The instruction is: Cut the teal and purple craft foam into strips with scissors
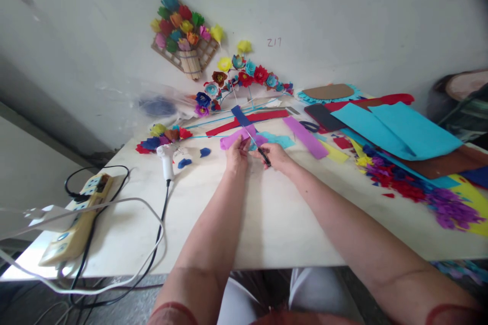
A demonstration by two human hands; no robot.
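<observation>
My left hand [237, 156] pinches a piece of purple crepe paper [232, 140] above the table. My right hand [277, 156] is closed on a pair of scissors [264, 156] with black handles, whose thin blades point up and left across the purple paper. A dark blue paper strip [241, 116] lies just beyond the blades, and a light blue paper piece [278, 139] is close behind my right hand. Two small blue paper petals [205, 152] rest to the left of my left hand. My fingers partly hide the paper's lower edge.
A white glue gun [166, 161] stands at the left, its cord running to a power strip [78, 221]. Paper flowers [244, 78] line the back. At right lie a purple strip [305, 137], turquoise sheets [415, 129] and piled cut petals [404, 183].
</observation>
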